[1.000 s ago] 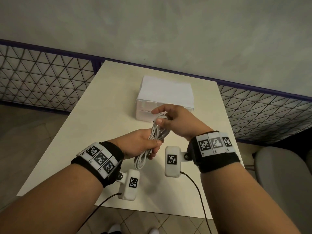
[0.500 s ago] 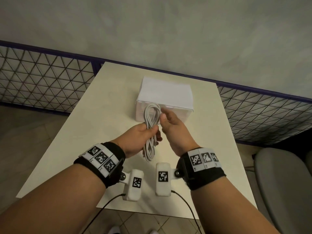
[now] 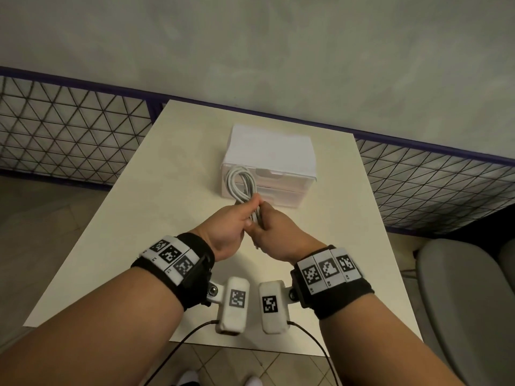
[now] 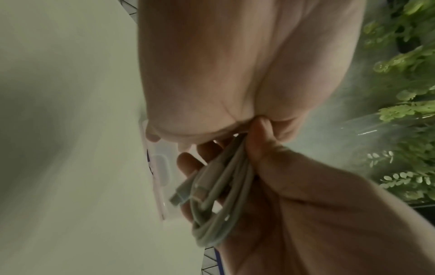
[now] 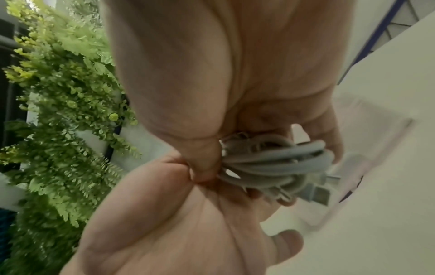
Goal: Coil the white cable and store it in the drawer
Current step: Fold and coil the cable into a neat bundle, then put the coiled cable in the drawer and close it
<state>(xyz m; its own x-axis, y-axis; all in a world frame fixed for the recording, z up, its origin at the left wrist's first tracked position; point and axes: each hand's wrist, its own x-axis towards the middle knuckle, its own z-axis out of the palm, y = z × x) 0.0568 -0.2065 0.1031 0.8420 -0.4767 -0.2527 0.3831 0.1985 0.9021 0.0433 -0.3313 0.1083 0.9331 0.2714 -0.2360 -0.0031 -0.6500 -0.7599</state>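
Head view: both hands now pinch the coiled white cable (image 3: 242, 185) together, closer to the drawer unit (image 3: 281, 174). Left hand (image 3: 232, 227) and right hand (image 3: 274, 232) have drawn together, fingers clenched round the bundle.

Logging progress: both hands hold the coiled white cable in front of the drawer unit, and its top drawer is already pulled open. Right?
Not quite. Both hands do hold the white cable in front of the drawer unit, but the head view shows both drawers closed, fronts flush. Left hand and right hand grip the bundle together.

I see a cream surface (image 3: 172, 207) against a grey wall (image 3: 250, 45), mesh fencing (image 3: 69, 132), tiled floor (image 3: 41, 218).
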